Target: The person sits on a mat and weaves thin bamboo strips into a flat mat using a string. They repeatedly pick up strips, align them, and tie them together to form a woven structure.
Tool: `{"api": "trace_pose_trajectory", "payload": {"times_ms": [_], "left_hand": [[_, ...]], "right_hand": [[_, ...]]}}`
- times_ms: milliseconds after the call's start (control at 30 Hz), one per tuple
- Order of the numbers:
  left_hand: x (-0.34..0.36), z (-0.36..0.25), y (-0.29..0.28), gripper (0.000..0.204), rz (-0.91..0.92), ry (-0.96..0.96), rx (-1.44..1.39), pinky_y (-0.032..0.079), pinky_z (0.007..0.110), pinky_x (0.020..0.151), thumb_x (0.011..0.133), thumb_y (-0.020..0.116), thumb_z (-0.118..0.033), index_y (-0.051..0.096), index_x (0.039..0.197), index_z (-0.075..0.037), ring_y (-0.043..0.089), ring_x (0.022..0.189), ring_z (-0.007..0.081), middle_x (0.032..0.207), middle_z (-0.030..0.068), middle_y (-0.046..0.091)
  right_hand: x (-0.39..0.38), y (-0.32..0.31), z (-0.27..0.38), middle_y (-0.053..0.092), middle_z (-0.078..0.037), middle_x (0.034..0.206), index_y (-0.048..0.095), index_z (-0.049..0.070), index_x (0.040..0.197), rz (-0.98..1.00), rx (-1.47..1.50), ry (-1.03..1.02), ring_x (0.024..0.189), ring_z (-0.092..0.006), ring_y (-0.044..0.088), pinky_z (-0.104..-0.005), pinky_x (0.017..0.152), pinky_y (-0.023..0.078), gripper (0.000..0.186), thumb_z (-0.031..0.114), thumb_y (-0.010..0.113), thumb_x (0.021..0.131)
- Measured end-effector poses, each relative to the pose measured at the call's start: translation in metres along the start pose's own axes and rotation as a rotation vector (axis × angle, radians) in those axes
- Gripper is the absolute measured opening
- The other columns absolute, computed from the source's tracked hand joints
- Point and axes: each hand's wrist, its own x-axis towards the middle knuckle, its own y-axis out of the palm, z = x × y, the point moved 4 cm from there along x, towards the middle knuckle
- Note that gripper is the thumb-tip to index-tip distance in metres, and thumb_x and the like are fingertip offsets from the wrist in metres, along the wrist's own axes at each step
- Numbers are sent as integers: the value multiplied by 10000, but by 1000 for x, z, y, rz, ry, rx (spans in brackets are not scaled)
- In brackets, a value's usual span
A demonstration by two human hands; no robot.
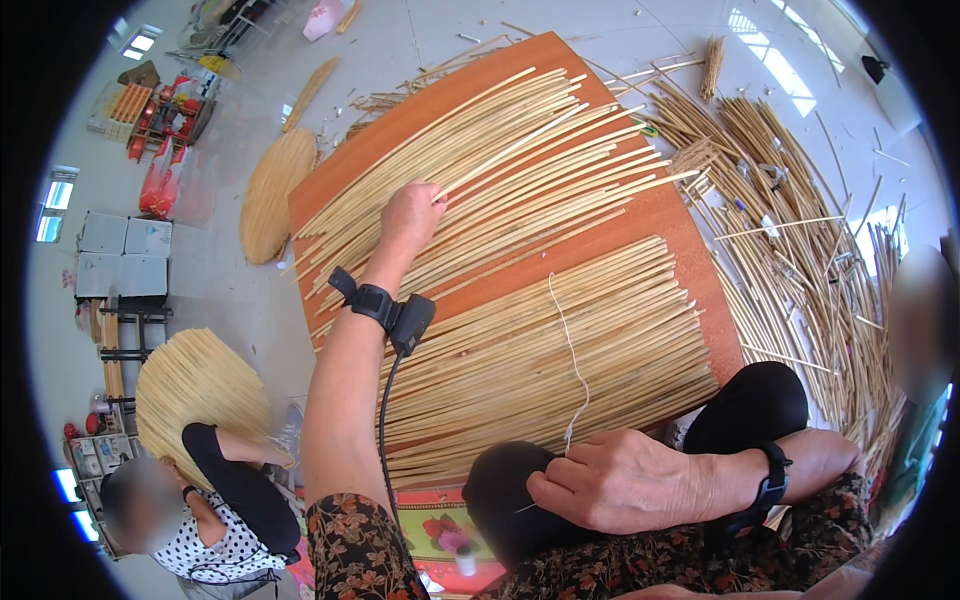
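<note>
My left hand [410,220] is closed on a pale stalk [510,147] over an upper group of loose stalks [520,95] on an orange-brown board [350,180]. A lower band of stalks [630,300] lies side by side on the same board, with a white thread [563,330] running across it toward my right hand. My right hand [625,480] is closed near my knees at the board's front edge, pinching a thin needle [523,507] with the thread close by.
A co-worker [210,520] sits at lower left beside a pale oval mat [195,390]. Another oval piece [270,200] lies left of the board. Piles of stalks [800,230] cover the floor at right, beside another person [920,330]. Boxes [125,255] stand along the left.
</note>
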Motion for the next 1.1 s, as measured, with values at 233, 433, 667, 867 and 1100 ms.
{"api": "trace_pose_trajectory", "payload": {"times_ms": [233, 433, 667, 867, 1100], "left_hand": [[-7, -8, -24, 145, -169, 59, 10, 552, 514, 765, 971, 691, -231, 696, 1012, -93, 703, 926, 407, 1016, 142, 740], [-17, 1, -55, 204, -58, 29, -183, 549, 438, 739, 985, 687, -215, 731, 1141, -92, 732, 829, 308, 916, 110, 753], [-82, -69, -112, 267, 226, -91, -992, 456, 216, 698, 1088, 600, -187, 703, 1186, 38, 542, 751, 43, 851, -32, 642], [-189, -132, -144, 302, 353, -214, -1279, 386, 182, 608, 1119, 570, -250, 668, 1256, 1, 459, 675, 22, 785, -57, 555], [-276, -166, -141, 348, 482, -249, -1363, 390, 193, 575, 1155, 492, -306, 637, 1265, -9, 445, 632, 35, 748, -36, 519]], "right_hand": [[0, -4, 1, 538, -57, 703, 550, 44, 823, 6, -24, 3, 605, -202, 640, -340, 505, 532, 124, 110, 654, 833], [-2, -5, -8, 613, -89, 783, 569, 39, 917, -37, 67, 108, 658, -261, 678, -363, 541, 550, 113, 97, 647, 860], [-7, -24, -47, 653, -84, 674, 558, 81, 1424, -186, 230, 548, 566, -213, 684, -367, 536, 559, 386, 125, 606, 1044], [-7, -42, -62, 654, -37, 668, 609, 129, 1490, -333, 446, 657, 554, -92, 634, -294, 530, 546, 395, 129, 571, 1097], [-7, -40, -60, 751, -65, 1070, 671, 21, 1347, -564, 1187, 590, 888, -97, 680, -275, 723, 564, 391, 320, 538, 1133]]}}
